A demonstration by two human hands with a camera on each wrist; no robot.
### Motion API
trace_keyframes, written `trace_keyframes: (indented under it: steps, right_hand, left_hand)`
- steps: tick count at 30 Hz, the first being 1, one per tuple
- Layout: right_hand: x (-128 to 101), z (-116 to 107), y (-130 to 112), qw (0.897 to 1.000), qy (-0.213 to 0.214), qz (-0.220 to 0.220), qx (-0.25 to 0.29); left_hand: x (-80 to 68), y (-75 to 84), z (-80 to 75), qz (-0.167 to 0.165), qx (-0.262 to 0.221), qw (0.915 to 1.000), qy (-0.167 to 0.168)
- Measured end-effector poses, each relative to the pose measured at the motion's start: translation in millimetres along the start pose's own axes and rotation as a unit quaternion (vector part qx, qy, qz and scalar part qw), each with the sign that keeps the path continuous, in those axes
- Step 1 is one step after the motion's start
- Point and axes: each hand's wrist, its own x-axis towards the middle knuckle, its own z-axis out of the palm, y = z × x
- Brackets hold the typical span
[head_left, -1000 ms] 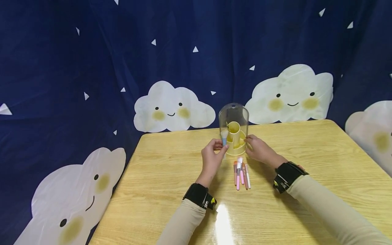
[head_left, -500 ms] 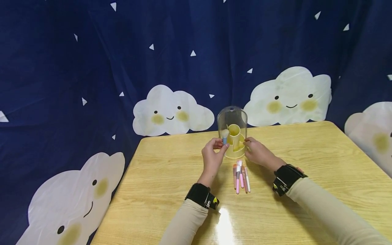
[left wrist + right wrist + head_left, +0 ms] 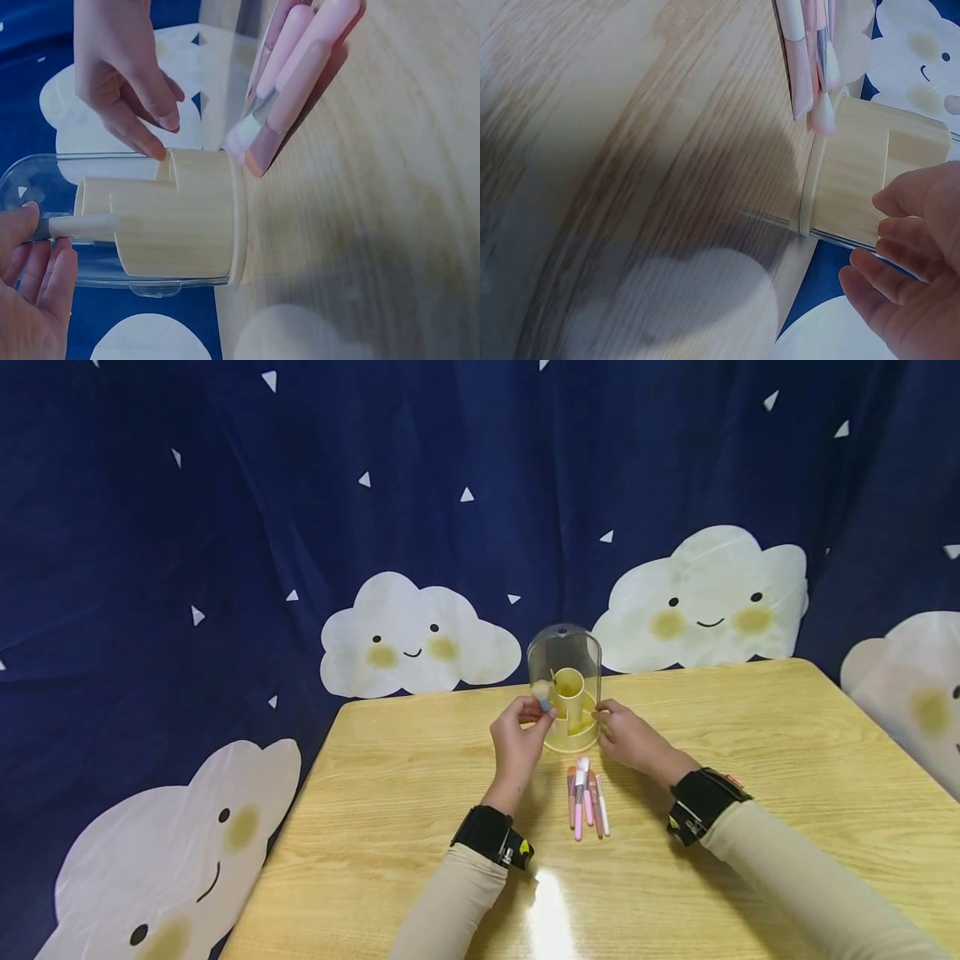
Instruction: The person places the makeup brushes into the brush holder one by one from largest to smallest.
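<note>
A cloud with a smiling face (image 3: 180,852) fills the lower left of the frame, on the dark blue curtain (image 3: 150,552) hung behind my wooden table (image 3: 375,852). Near the middle, my left hand (image 3: 520,739) pinches a makeup brush (image 3: 543,697) between thumb and fingertips, bristles up and pale handle down, a grip that probably leaves the handle's end free. Just right of it stands the cream holder (image 3: 180,232), upright near the table's far edge, its round tube and lower compartments facing upward under a clear domed cover (image 3: 562,648). I cannot tell whether the handle's tip is inside a compartment or merely beside the wall. Below the holder, more brushes (image 3: 588,808) lie in a loose bundle, bristles toward it, seemingly laid close for easy reach. Right of centre, my right hand (image 3: 633,739) rests its fingertips at the holder's side, fingers loosely bent with a gap to the thumb, likely to steady it.
</note>
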Motion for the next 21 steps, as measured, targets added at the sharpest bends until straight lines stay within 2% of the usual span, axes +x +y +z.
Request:
trace_keyframes:
  steps: [4, 8, 13, 21]
  right_hand:
    - [-1.3, 0.1, 0.0, 1.000, 0.000, -0.006, -0.003]
    - [-3.4, -0.5, -0.4, 1.000, -0.010, -0.001, 0.000]
    - [-4.8, -3.2, -2.1, 0.999, -0.029, 0.014, 0.009]
    - [-5.7, -6.6, -5.4, 0.999, -0.041, 0.006, 0.004]
  left_hand:
    - [6.7, 0.7, 0.1, -0.018, -0.006, 0.9998, -0.007]
    - [13.5, 1.1, 2.3, -0.022, -0.017, 0.9996, -0.009]
    - [18.9, 4.0, 5.7, -0.016, -0.024, 0.9995, -0.012]
    - [22.5, 7.0, 12.3, -0.015, -0.020, 0.9995, -0.021]
